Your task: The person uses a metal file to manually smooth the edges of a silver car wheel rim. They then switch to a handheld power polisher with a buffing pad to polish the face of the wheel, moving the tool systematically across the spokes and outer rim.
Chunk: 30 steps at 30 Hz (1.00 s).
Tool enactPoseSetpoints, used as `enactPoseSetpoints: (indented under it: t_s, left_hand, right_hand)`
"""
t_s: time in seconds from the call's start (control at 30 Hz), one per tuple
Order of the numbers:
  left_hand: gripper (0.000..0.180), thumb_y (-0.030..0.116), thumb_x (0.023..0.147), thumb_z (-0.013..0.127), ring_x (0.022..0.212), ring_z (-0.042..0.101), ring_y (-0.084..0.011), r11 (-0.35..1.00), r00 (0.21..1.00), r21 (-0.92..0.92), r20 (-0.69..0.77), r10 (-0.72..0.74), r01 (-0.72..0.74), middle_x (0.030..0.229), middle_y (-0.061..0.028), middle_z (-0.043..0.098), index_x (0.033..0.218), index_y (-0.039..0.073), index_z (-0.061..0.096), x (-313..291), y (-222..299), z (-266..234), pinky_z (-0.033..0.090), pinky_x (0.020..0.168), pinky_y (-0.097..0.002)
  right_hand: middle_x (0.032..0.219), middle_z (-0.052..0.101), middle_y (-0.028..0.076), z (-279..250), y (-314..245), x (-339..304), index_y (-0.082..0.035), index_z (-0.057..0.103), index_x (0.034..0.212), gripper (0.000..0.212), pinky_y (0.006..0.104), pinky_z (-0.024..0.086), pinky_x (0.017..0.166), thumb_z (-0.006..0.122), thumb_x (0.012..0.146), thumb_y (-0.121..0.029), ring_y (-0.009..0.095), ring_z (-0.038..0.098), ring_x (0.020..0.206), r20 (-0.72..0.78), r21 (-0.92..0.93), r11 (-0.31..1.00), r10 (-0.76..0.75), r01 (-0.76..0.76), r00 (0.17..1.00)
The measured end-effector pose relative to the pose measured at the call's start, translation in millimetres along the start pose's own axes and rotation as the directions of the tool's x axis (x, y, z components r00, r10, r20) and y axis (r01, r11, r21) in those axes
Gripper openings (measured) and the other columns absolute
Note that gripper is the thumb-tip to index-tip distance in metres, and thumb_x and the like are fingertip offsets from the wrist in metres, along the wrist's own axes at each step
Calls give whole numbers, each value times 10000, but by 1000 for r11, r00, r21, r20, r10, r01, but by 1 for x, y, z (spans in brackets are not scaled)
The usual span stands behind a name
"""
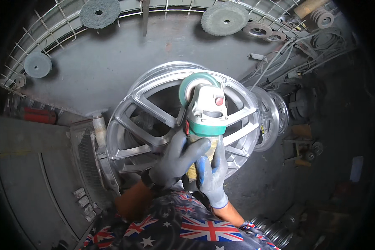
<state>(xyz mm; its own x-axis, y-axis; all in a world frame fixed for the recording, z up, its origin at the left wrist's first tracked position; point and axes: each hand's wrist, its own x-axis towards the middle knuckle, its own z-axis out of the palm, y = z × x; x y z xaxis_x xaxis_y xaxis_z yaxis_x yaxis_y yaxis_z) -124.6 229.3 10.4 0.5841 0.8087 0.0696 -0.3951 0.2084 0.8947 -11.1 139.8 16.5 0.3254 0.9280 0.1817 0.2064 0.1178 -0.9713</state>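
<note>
**Two gloved hands on the grinder**

Two hands clamp one tool. Your left hand (177, 160) wraps the angle grinder (204, 114) handle from the left; your right hand (212, 175) closes round it just beside. Its disc rests against the silver alloy wheel (146, 108) at centre. Farther right, another wheel (271, 116) leans.

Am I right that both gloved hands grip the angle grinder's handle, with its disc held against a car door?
Not a door. The head view shows the left hand and right hand gripping the angle grinder, its disc against a silver alloy wheel.
</note>
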Motion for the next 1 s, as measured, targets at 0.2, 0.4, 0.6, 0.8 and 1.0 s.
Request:
enactPoseSetpoints:
  t_s: [0.2,0.4,0.6,0.8,1.0]
  left_hand:
    - [405,174,1035,631,1161,625,-201,997,1000,81,-21,5,-3,1278,-143,654,1387,-18,568,0,-1,-1,486,1016,-374]
    - [438,221,1065,562,1165,611,-147,990,1000,141,-4,-15,16,1295,-103,656,1433,-17,543,1,2,2,476,1028,-337]
    - [423,199,1054,596,1150,620,-178,985,998,171,-51,40,-31,1291,-124,651,1415,-17,548,0,-12,-4,483,1017,-357]
    - [424,173,1032,669,1137,632,-234,1000,999,8,50,-14,13,1275,-162,641,1385,-27,546,15,4,3,495,999,-384]
    - [425,188,1043,659,1160,622,-173,993,997,108,53,47,-53,1283,-126,650,1392,-25,549,9,-29,-20,503,1004,-362]
  right_hand:
    - [1532,494,260,-3,3,1,99,294,1603,778,389,403,1150,685,976,-142,281,501,1395,15,-14,1000,-1,1,1000]
    - [1513,513,255,-3,-2,4,100,300,1600,766,388,408,1145,682,982,-144,273,520,1373,0,57,998,33,-33,999]
    - [1512,515,252,-3,-1,7,102,286,1605,782,384,416,1138,687,975,-133,266,525,1364,27,81,994,65,-67,998]
    - [1510,514,247,-3,4,6,108,283,1603,783,379,413,1141,685,967,-110,269,527,1360,-68,73,997,29,-24,997]
    - [1495,522,238,5,8,4,106,255,1612,794,377,417,1137,669,968,-105,267,532,1350,-47,-150,986,-86,78,995]
